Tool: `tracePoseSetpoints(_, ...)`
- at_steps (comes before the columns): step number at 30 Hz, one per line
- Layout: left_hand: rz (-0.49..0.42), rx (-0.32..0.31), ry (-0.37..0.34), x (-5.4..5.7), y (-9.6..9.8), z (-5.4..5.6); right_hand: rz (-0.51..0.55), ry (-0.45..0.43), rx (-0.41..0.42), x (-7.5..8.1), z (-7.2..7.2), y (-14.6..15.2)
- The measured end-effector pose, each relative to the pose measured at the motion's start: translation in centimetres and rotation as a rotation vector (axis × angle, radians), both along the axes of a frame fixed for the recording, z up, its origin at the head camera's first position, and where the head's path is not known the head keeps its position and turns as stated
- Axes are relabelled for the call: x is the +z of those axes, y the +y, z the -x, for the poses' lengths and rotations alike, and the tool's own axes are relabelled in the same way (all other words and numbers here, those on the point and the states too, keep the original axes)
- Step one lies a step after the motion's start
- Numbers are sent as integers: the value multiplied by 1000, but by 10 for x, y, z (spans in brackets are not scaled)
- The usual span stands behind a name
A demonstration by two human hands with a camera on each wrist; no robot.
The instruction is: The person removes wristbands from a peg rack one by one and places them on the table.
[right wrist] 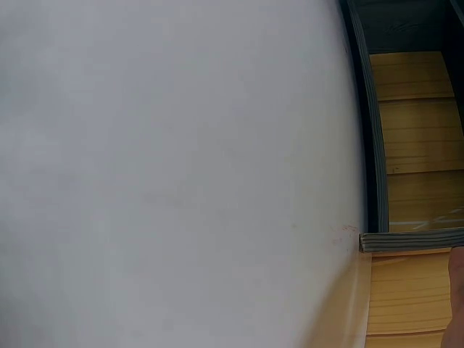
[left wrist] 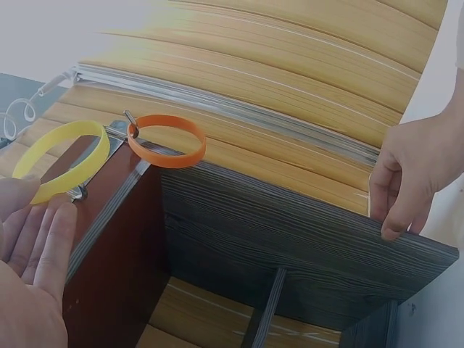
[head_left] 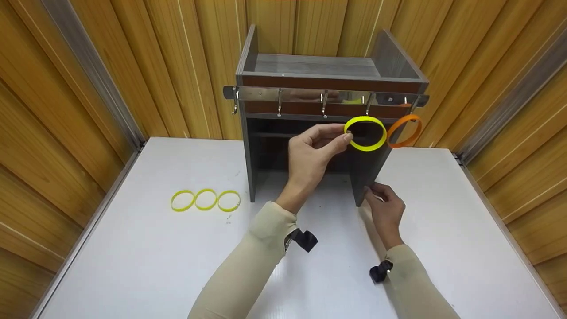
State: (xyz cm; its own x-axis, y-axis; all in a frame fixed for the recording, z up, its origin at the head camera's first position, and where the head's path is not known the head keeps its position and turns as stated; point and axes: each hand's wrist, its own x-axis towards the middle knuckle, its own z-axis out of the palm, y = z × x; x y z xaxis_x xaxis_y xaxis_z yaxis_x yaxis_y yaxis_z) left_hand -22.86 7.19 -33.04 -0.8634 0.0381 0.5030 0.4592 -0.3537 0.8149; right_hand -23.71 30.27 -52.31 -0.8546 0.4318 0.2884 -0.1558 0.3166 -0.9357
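Note:
My left hand (head_left: 308, 157) pinches a yellow wristband (head_left: 384, 133) by its left side, between thumb and fingers. The wristband is just below the second hook from the right on a metal hook rail (head_left: 297, 95); whether it touches that hook I cannot tell. From the rightmost hook hangs an orange wristband (left wrist: 168, 160), also visible in the head view. Low at the right, my right hand (head_left: 387, 210) grips the front edge of the side panel (left wrist: 290, 225) of a grey wooden shelf (head_left: 248, 146). In the right wrist view only a sliver of this hand shows.
Three yellow wristbands (head_left: 229, 211) lie in a row on the white table (head_left: 133, 266), left of the shelf. Wood-patterned walls (head_left: 186, 66) close in the back and both sides. Along the rail the other hooks (head_left: 279, 103) stick out toward me.

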Motion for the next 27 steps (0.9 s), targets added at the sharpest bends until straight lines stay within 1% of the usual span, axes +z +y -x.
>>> tracePoseSetpoints(6,4,13,8,-5,-11,-2,-7,-27,-10,0,1,0)
tracePoseSetpoints(13,16,54,11,-12,-27,-2,11,19,3,-1,1,1)
tracePoseSetpoints(16,24,73,0,-16,-33,-3,21,25,4,-1,1,1)
tracePoseSetpoints(20,23,93,-23,-22,-40,-4,16,11,-3,-1,1,2)
tracePoseSetpoints(24,33,123,-40,-29,-48,-5,-17,-10,-9,0,0,2)
tracePoseSetpoints(27,43,145,-51,-35,-55,-6,-21,-17,-6,1,-1,2)
